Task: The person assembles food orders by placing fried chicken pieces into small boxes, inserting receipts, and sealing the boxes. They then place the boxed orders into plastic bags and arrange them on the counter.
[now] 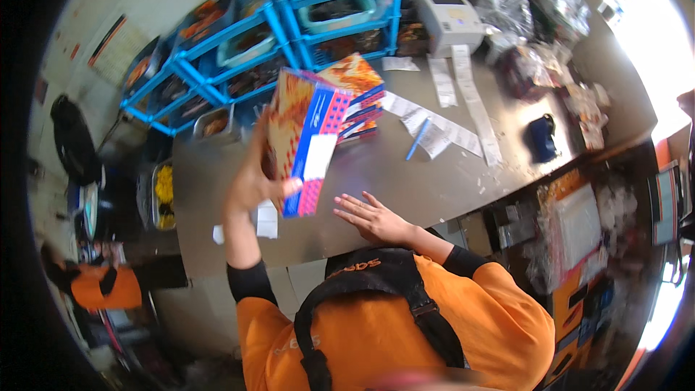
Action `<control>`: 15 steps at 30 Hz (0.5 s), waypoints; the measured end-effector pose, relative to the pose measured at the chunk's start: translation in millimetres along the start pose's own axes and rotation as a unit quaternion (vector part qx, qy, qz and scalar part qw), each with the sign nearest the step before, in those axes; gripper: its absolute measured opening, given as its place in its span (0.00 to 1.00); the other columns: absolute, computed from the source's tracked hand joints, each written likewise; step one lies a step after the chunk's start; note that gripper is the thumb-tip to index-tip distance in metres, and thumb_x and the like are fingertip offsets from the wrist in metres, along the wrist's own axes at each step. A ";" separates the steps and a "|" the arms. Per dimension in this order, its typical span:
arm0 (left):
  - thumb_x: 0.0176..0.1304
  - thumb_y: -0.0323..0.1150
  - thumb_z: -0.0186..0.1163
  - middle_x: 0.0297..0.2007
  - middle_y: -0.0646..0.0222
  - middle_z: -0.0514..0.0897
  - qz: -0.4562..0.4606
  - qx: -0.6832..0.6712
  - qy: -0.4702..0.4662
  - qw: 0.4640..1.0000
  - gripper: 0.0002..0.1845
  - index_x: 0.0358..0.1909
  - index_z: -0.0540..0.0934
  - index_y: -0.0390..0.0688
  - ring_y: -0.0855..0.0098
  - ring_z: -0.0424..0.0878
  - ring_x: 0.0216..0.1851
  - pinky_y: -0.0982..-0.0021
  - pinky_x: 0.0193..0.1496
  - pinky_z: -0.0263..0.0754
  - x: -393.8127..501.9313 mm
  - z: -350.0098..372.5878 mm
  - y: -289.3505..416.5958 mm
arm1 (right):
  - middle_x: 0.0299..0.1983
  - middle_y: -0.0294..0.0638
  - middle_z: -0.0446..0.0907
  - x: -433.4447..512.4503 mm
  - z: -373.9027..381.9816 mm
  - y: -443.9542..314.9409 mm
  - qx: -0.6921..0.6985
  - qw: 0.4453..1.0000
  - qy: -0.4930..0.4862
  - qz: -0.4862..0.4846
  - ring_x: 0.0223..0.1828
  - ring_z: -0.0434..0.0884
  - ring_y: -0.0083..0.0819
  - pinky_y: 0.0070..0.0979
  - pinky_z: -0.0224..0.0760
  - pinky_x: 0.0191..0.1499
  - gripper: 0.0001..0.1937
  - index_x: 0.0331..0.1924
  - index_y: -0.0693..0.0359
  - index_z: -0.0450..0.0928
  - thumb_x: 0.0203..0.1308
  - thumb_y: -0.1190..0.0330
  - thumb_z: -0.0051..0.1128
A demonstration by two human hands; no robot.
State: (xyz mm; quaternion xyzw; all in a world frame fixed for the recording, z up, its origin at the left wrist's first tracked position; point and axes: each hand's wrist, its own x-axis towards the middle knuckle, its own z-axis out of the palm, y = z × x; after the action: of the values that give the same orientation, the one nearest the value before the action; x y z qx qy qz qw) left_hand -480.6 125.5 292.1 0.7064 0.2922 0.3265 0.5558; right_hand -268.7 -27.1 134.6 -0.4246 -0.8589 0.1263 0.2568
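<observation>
My left hand (255, 174) grips a printed cardboard box (312, 141) with food pictures, a blue and pink side and a white label. The box is tilted over the steel table (217, 163), my thumb on its labelled side and the other fingers partly hidden behind it. Just beyond it stands a pile of similar boxes (358, 92). My right hand (374, 221) rests palm down near the table's front edge, fingers spread, holding nothing. A small white paper (267, 219) lies below the held box.
Blue plastic racks (347, 38) with food tubs line the back. A label printer (450, 21), long paper strips (478, 103) and a blue pen (418, 138) are at the right. Plastic bags (505, 11) crowd the back right corner. A co-worker in orange (106, 287) is far left.
</observation>
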 end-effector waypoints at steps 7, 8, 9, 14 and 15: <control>0.24 0.39 0.77 0.58 0.42 0.67 0.113 0.492 -0.157 0.849 0.68 0.72 0.47 0.45 0.43 0.65 0.60 0.53 0.63 0.62 156.7 -8.9 -44.3 | 0.59 0.41 0.73 -94.7 -28.5 0.8 -0.014 0.969 0.130 0.210 0.57 0.74 0.38 0.38 0.65 0.61 0.27 0.60 0.58 0.70 0.51 0.77 0.52; 0.25 0.38 0.77 0.59 0.42 0.66 0.134 0.454 -0.182 0.862 0.69 0.73 0.45 0.45 0.43 0.66 0.60 0.52 0.63 0.62 165.2 -14.9 -50.4 | 0.57 0.42 0.74 -115.2 -31.3 -1.9 -0.034 0.959 0.142 0.242 0.57 0.74 0.39 0.38 0.65 0.60 0.26 0.58 0.58 0.71 0.51 0.78 0.52; 0.26 0.38 0.76 0.61 0.43 0.64 0.100 0.448 -0.164 0.873 0.69 0.73 0.43 0.45 0.43 0.65 0.61 0.52 0.65 0.60 166.4 -20.1 -57.3 | 0.56 0.42 0.75 -136.3 -35.2 -5.2 -0.050 0.949 0.149 0.272 0.57 0.74 0.39 0.38 0.65 0.60 0.25 0.57 0.58 0.73 0.51 0.79 0.52; 0.32 0.42 0.78 0.71 0.46 0.50 0.147 0.501 -0.080 0.849 0.68 0.75 0.42 0.49 0.47 0.49 0.72 0.54 0.72 0.46 151.6 -30.0 -63.4 | 0.44 0.44 0.80 -245.8 -57.9 -33.0 -0.125 0.837 0.270 0.459 0.47 0.79 0.44 0.36 0.73 0.50 0.17 0.45 0.60 0.79 0.48 0.78 0.52; 0.35 0.43 0.77 0.72 0.49 0.48 0.166 0.523 -0.026 0.836 0.66 0.75 0.43 0.48 0.50 0.46 0.73 0.55 0.73 0.43 142.4 -24.9 -60.3 | 0.43 0.45 0.80 -269.3 -63.1 -37.3 -0.146 0.808 0.292 0.491 0.46 0.79 0.45 0.37 0.74 0.48 0.17 0.45 0.60 0.79 0.48 0.78 0.52</control>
State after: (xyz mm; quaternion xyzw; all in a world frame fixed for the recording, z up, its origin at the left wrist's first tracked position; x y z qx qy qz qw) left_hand -415.5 263.6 256.9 0.9379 0.2836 0.1939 0.0484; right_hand -122.3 -263.8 113.6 -0.8393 -0.4284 -0.0210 0.3341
